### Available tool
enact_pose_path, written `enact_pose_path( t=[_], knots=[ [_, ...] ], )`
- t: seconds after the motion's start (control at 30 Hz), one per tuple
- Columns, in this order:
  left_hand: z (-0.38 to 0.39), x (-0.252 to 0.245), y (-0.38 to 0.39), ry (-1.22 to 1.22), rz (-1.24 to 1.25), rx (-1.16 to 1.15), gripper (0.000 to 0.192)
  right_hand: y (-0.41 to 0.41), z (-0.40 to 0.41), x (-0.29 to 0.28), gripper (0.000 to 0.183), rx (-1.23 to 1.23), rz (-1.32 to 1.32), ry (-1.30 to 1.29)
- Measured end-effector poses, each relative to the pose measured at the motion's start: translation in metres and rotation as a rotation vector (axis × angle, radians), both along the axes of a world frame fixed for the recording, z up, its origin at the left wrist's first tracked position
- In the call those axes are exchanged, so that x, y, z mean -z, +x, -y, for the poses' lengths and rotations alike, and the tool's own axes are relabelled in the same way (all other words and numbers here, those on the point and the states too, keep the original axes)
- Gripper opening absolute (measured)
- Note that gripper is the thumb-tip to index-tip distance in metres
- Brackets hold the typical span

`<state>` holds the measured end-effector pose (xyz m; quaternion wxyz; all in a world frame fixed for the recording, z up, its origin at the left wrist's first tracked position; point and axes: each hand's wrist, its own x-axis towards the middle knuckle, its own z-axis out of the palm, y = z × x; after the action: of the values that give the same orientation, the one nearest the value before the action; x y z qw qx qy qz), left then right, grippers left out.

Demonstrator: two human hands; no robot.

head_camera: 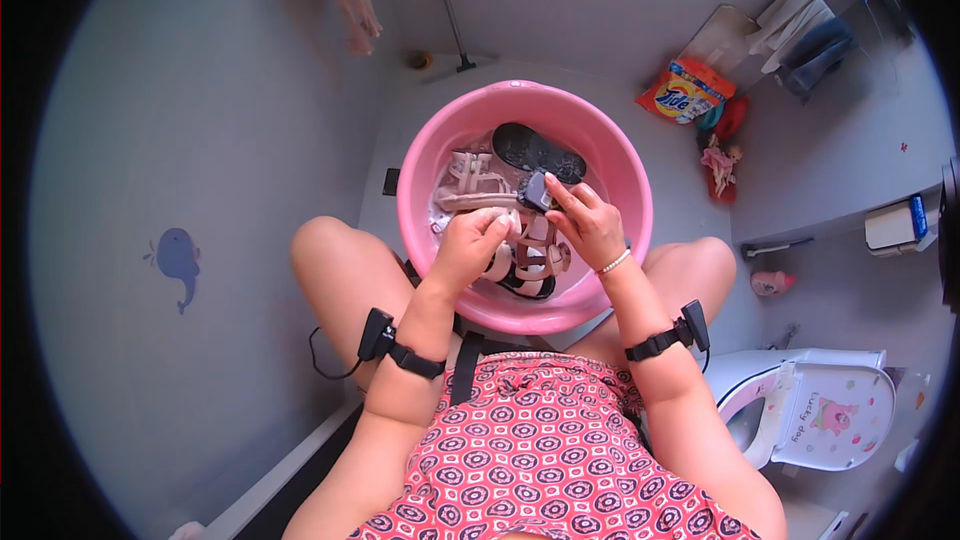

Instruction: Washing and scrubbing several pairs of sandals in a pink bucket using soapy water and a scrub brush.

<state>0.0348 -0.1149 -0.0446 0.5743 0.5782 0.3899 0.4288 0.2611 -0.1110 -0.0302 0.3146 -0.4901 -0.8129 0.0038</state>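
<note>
A pink plastic basin (525,321) stands between the person's knees, with several wet sandals inside. My left hand (474,240) grips the end of a pale pink strappy sandal (480,200), which lies sole edge up. In my right hand (589,225) is a grey-blue scrubbing brush (537,191), its bristles close to that sandal's sole. A dark-soled shoe (536,150) rests sole up at the basin's far side. Below my hands lie a brown-pink strappy sandal (553,259) and a black-and-white sandal (534,286). Suds cling to the dark sole and the basin's left side.
An orange Tide detergent bag (686,90) and a small doll (721,165) are at the back right. A long-handled floor tool (450,11) leans at the far wall. To the right are a toilet with raised lid (832,416) and a pink bottle (771,283).
</note>
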Motion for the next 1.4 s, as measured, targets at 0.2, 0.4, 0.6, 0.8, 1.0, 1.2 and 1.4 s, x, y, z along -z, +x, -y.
enact_pose_path(
  t=[0.2, 0.4, 0.6, 0.8, 1.0, 1.2, 1.4],
  knots=[
    [0.007, 0.013, 0.011, 0.105, -0.239, 0.021, 0.021, -0.058, -0.001, -0.042, 0.055, -0.121, 0.092, 0.07],
    [-0.004, 0.01, -0.004, 0.095, -0.009, -0.159, 0.026, 0.006, 0.004, 0.018, 0.062, 0.043, -0.094, -0.136],
    [-0.005, 0.013, -0.01, 0.091, -0.156, -0.125, 0.026, -0.01, 0.014, 0.007, 0.085, 0.033, -0.618, -0.447],
    [0.002, 0.004, 0.0, 0.337, -0.327, -0.209, 0.03, -0.022, 0.009, 0.017, 0.092, -0.083, -0.505, -0.684],
    [0.004, 0.003, 0.007, 0.512, -0.424, -0.383, 0.027, -0.034, 0.012, 0.016, 0.082, -0.022, -0.556, -0.597],
    [0.003, -0.004, 0.013, 0.721, -0.612, -0.608, 0.028, -0.04, 0.01, 0.027, 0.064, 0.062, -0.786, -0.6],
    [0.004, 0.004, 0.012, 0.756, -0.53, -0.631, 0.028, -0.039, 0.009, 0.007, 0.059, -0.001, -0.867, -0.601]
  ],
)
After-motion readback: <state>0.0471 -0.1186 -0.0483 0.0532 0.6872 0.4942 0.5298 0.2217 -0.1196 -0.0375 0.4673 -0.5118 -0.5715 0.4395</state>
